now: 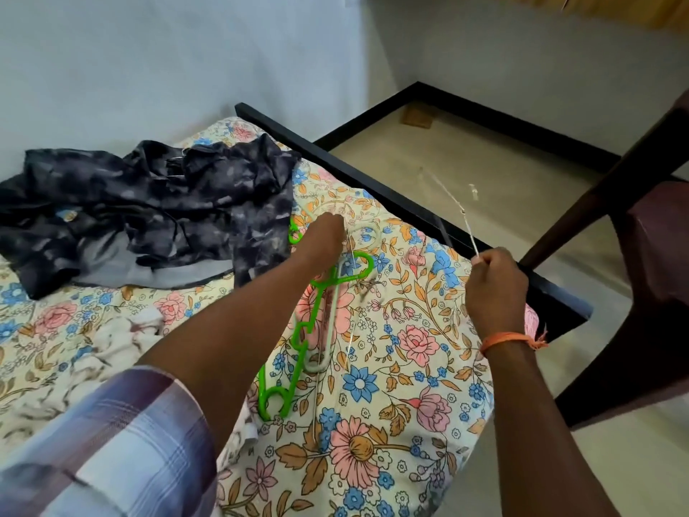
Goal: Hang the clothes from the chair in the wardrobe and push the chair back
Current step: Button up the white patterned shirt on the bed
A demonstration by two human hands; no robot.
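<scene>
**Hangers under the left hand, garment off to its left**

The left hand [323,236] is reaching down onto the floral bedsheet [391,367], its fingers curling around what looks like a thin metal wire hanger [348,292] lying among the bright green plastic hanger [298,352] and the pale white plastic hanger [337,315]; which one it is actually gripping is hard to tell. These hangers are lying with their long axes running from near the person toward the hand. The right hand [496,289] is pinching a second thin wire hanger [458,214], holding it up over the bed's black footboard [373,173]; motion blur is smearing its shape. The dark blue-grey patterned garment [149,210] is lying crumpled further left, nearer the left hand. The dark brown wooden chair [634,255] is standing at the right, cut off by the frame edge. No wardrobe is showing.
</scene>
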